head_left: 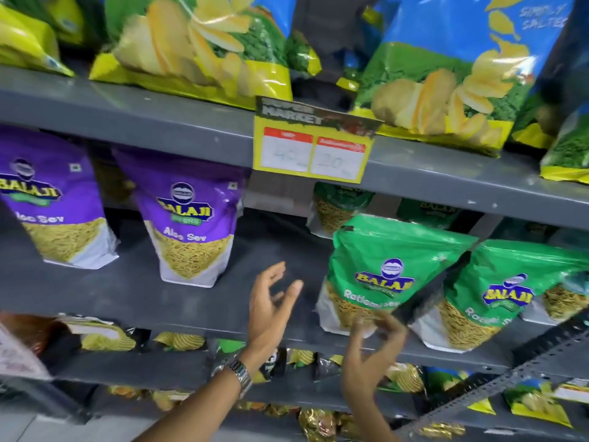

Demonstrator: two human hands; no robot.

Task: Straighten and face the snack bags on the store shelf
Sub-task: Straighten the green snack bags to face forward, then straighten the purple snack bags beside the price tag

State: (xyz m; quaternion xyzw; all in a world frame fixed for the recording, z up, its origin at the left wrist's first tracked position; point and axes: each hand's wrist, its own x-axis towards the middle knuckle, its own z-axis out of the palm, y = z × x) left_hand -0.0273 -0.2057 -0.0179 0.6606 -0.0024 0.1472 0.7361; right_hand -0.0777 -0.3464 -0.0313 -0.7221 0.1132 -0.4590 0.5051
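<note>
Two hands are up at the middle shelf [178, 301], both empty. Left hand [271, 311] reaches in over the bare grey stretch of that shelf, fingers [294, 290] spread wide and loosely curled, touching nothing; there's a metal watch [237, 373] on that wrist. Right hand [371, 355] hovers at the shelf's front edge, just under the nearer green Ratlami sev bag [382, 266], fingers [387, 322] open and blurred, their tips overlapping the bag's lower corner in this view, and whether they touch it I cannot tell. That green bag stands upright, label forward, leaning a little, with a second green bag [516, 288] just beside it on the right and more green bags [338, 205] set further back in shadow. Over on the left of the same shelf, two purple Aloo Sev bags [188, 218] stand facing out, well apart from the green ones, with open shelf between the groups. Up top, big potato chip bags [197, 43] in green, yellow and blue lean over the upper shelf edge [143, 119], and a yellow price tag [314, 148] hangs from it. Below, smaller dark and gold packets [178, 341] lie jumbled on the lower shelves.
</note>
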